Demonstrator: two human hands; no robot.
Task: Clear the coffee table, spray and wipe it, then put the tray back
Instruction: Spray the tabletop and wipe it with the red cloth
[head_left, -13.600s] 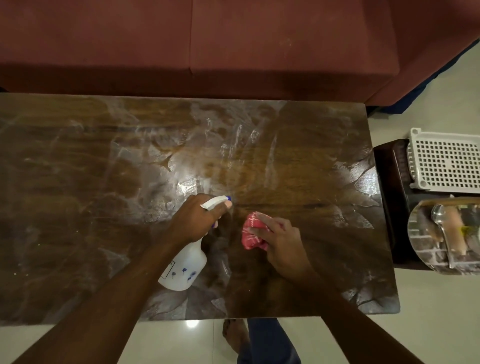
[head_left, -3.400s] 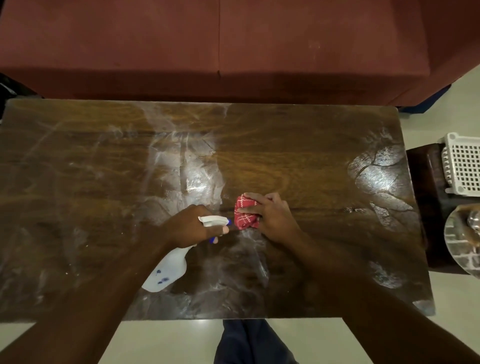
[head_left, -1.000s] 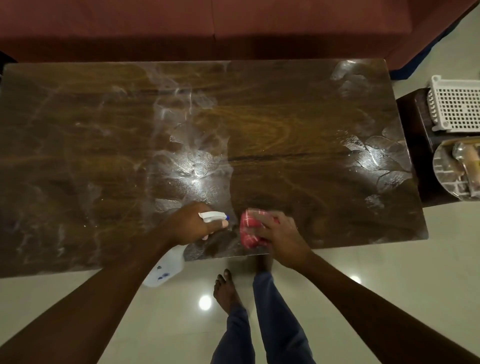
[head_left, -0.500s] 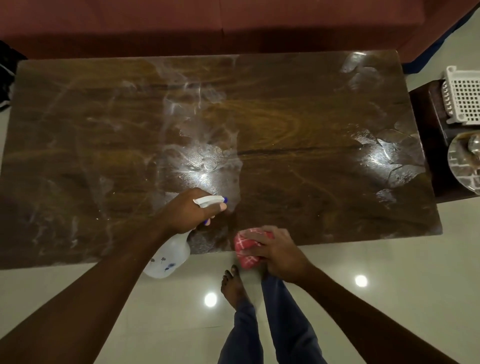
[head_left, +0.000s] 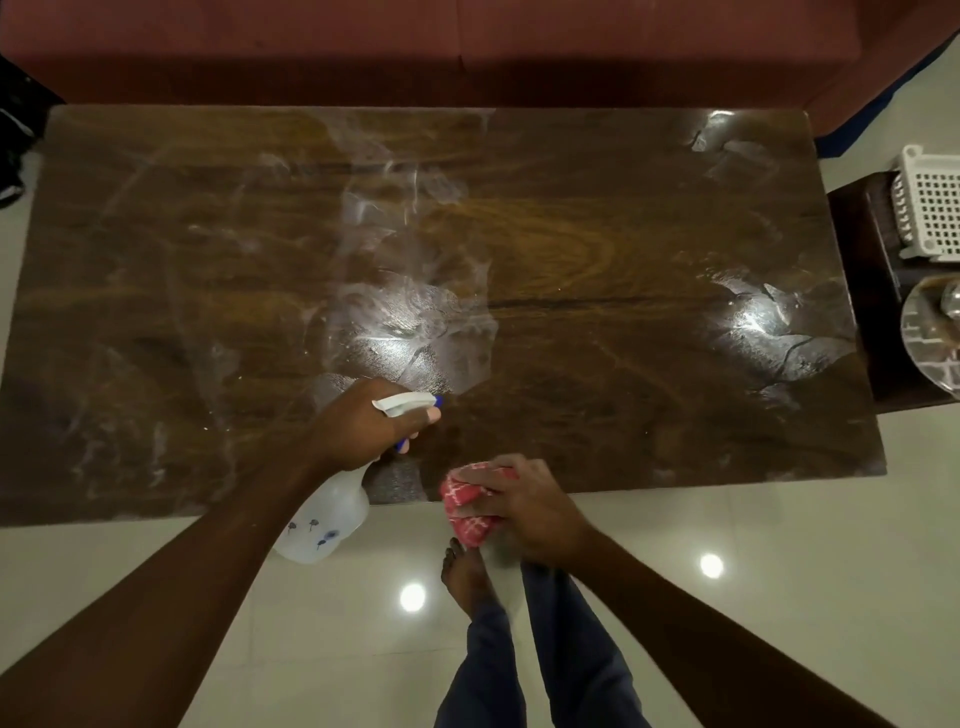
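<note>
**Desk wet with streaks; both hands occupied at the near edge**

Far left edge: a black object (head_left: 15, 140) on the floor, too cropped to identify.

The rectangular dark-brown wood-grain desk (head_left: 597, 249) fills the centre of the view. Its top shows whitish wet streaks and smears, densest in a band left of centre, with bright glare patches near the middle and towards the right end. A long red-brown upholstered sofa (head_left: 467, 47) runs along its far side.

Left hand (head_left: 363, 426): above the near part of the desk, fingers curled around the neck of a translucent white plastic spray bottle (head_left: 324, 519) with small blue flower prints. White head and blue nozzle tip point right. The bottle body hangs tilted over the near desk edge.

Right hand (head_left: 524, 506): just right of the bottle, at the near edge, fingers wrapped around a bunched red cloth with a white check pattern (head_left: 465, 512). Whether the cloth touches the edge cannot be told.

Below the cloth: a bare foot (head_left: 465, 577) and blue trouser legs (head_left: 561, 660) on glossy cream floor tiles (head_left: 779, 597), which show round light reflections.

Far right, off the desk: a dark wooden side stand (head_left: 872, 291) carries a white perforated plastic basket (head_left: 930, 213) and, nearer the camera, a clear round tray (head_left: 930, 332) cut off by the frame.
</note>
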